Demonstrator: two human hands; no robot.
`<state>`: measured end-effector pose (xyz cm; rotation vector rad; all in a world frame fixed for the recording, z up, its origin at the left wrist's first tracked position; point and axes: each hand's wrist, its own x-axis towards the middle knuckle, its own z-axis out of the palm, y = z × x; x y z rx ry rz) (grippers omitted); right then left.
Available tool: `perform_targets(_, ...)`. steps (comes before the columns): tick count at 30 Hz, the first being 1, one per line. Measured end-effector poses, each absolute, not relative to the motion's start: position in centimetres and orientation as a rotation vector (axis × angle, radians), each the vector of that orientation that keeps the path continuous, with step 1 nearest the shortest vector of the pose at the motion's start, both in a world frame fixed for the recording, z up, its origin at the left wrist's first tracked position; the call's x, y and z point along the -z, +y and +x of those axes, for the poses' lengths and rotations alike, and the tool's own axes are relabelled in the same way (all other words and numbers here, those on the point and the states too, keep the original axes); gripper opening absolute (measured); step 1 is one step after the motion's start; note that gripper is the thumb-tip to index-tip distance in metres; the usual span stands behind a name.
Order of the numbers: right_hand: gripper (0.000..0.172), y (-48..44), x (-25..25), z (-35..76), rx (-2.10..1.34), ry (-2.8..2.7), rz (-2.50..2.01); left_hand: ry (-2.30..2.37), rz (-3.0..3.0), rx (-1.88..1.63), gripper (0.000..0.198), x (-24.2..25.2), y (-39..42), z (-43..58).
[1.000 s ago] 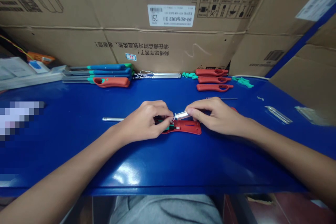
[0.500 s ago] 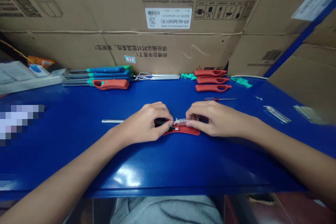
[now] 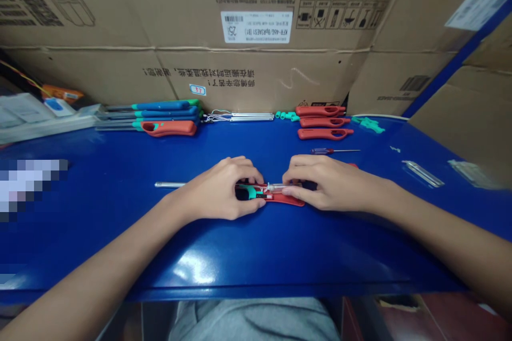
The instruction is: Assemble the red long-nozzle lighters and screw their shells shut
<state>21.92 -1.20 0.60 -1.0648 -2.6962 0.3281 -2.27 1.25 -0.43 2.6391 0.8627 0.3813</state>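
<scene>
A red lighter casing half (image 3: 294,201) lies open side up on the table in front of me. My left hand (image 3: 232,189) straddles its left end, thumb on the near edge and fingers on the far edge. Between them show a green trigger (image 3: 250,192) and a small black part with a white end. From under that hand a silver metal tube (image 3: 170,185) sticks out leftward. My right hand (image 3: 316,181) pinches a clear fuel tank (image 3: 278,187) over the casing; its right end is hidden by the fingers.
Behind my right hand lies a screwdriver (image 3: 334,151). Along the cardboard wall are blue lighters (image 3: 168,114), metal tubes (image 3: 252,116), red casing halves (image 3: 324,134) and green parts (image 3: 368,124). Clear tanks (image 3: 423,173) lie at the right. The table's front edge (image 3: 256,289) is near me.
My left thumb and fingers have spread from a pinch near the tank's tip to the casing's edges, uncovering the green trigger. The tank sits slightly lower in my right hand.
</scene>
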Motion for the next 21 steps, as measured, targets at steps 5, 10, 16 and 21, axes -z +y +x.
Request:
perform_targets(5,0.027,-1.31,-0.91,21.98,-0.327,-2.699,-1.043,0.859,2.638,-0.425,0.02,0.42,1.19,-2.14)
perform_targets(10,0.027,-1.42,-0.97,21.78,-0.283,-2.701,-1.026,0.869,2.65,-0.465,0.018,0.45,1.15,-2.2)
perform_targets(16,0.027,-1.46,-0.88,21.79,-0.203,-2.692,-1.027,0.868,2.668,-0.46,0.018,0.35,1.2,-2.15)
perform_targets(21,0.027,-1.47,-0.92,21.88,-0.169,-2.696,-0.984,0.901,2.693,-0.463,0.02,0.32,1.11,-2.21)
